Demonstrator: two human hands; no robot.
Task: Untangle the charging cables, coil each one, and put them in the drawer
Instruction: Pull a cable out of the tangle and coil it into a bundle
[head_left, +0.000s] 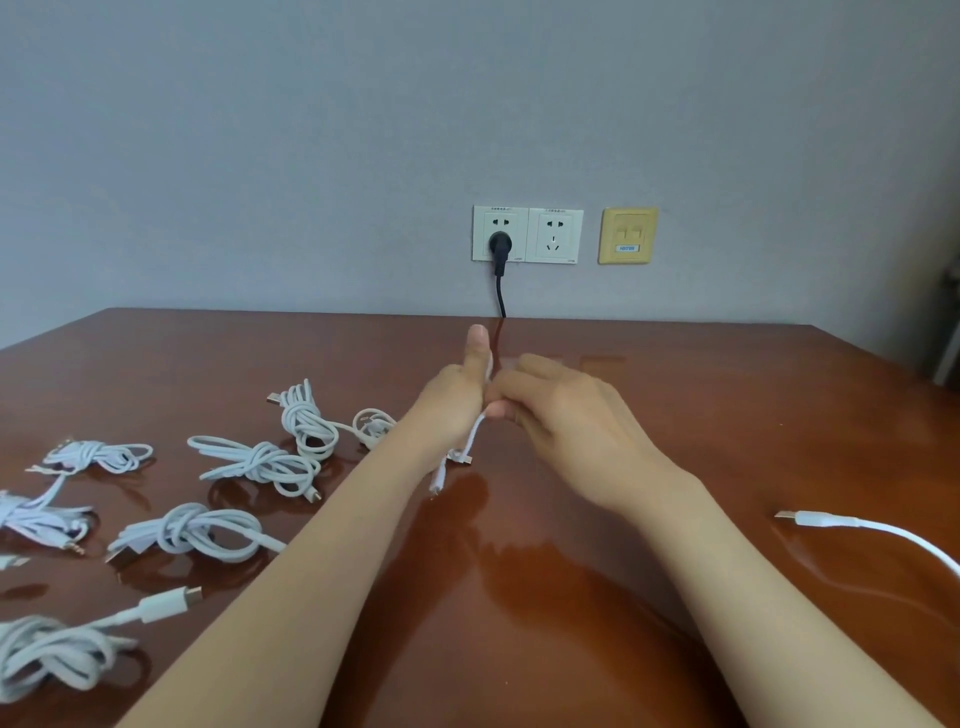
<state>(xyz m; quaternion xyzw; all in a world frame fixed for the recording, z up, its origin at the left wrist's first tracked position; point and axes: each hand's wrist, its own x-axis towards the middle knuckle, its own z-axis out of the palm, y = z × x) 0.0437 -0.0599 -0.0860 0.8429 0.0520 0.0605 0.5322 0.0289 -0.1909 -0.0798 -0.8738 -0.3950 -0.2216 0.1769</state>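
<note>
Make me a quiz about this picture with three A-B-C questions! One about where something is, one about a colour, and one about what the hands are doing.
1. Where do the knotted cable bundles lie?
A. in a drawer
B. on the left side of the table
C. on the floor

2. What colour is the plug in the wall socket?
A. red
B. green
C. black

3. What are the left hand and right hand doing?
A. holding a thin white cable between them
B. lying flat on the table
C. pulling the plug

Answers:
1 B: they sit on the table, left of the arms.
2 C: plug and cord are black.
3 A: both hands grip the cable above the table.
</note>
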